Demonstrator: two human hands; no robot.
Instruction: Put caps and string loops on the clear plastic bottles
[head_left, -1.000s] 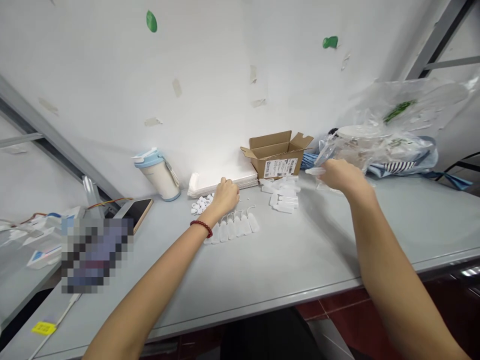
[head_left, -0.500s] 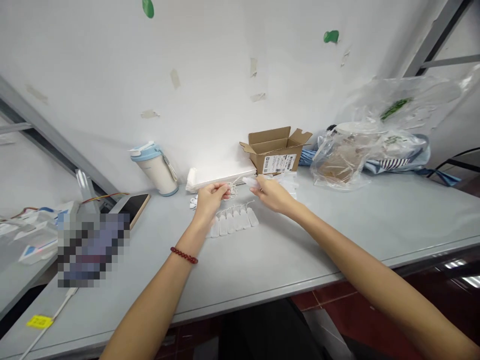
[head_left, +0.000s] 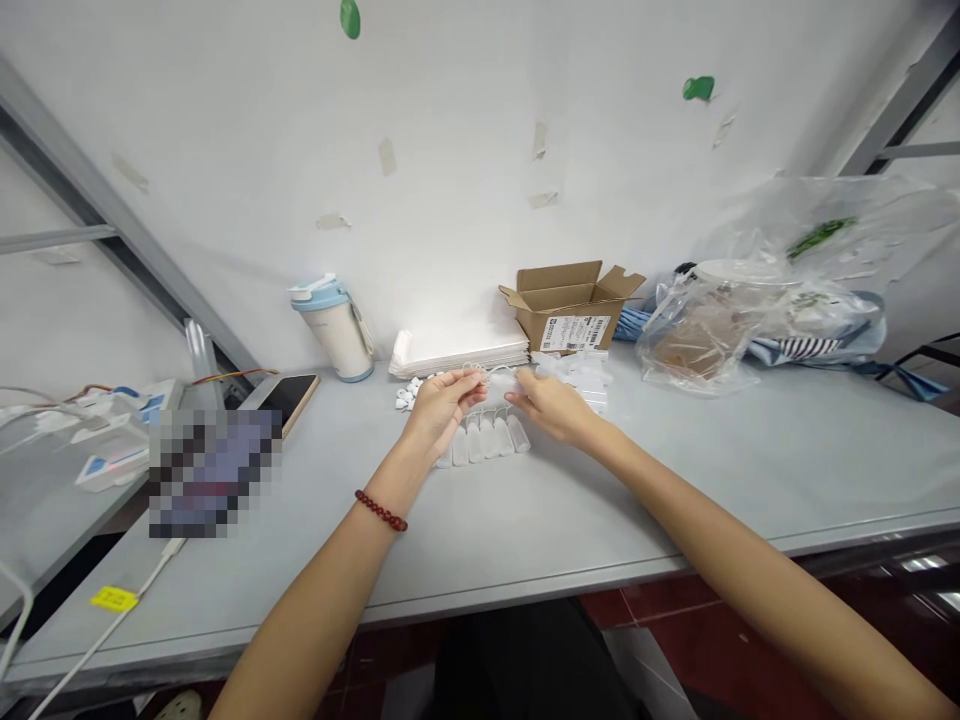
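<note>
My left hand (head_left: 441, 408), with a red bead bracelet at the wrist, pinches the end of a thin white cord (head_left: 496, 369). Closed on a translucent plastic tag (head_left: 504, 384) is my right hand (head_left: 556, 406); the cord arcs between the hands above the tag. Whether the cord passes through the tag is too small to tell. Just below my hands, several similar translucent tags (head_left: 491, 438) with cord loops lie in a row on the grey table (head_left: 525, 530). Small white pieces (head_left: 406, 395) lie left of my left hand, and more clear plastic pieces (head_left: 589, 374) are behind my right hand.
Behind my hands are a stack of white sheets or envelopes (head_left: 461, 352) and an open cardboard box (head_left: 574, 310). A tumbler (head_left: 335, 330) and a phone (head_left: 300, 392) are at left. At right, a plastic bag (head_left: 697, 330) wraps a container.
My hands have drawn closer together, and the cord that hung bunched at my left hand now arcs across to the right. The camera view has shifted slightly left.
</note>
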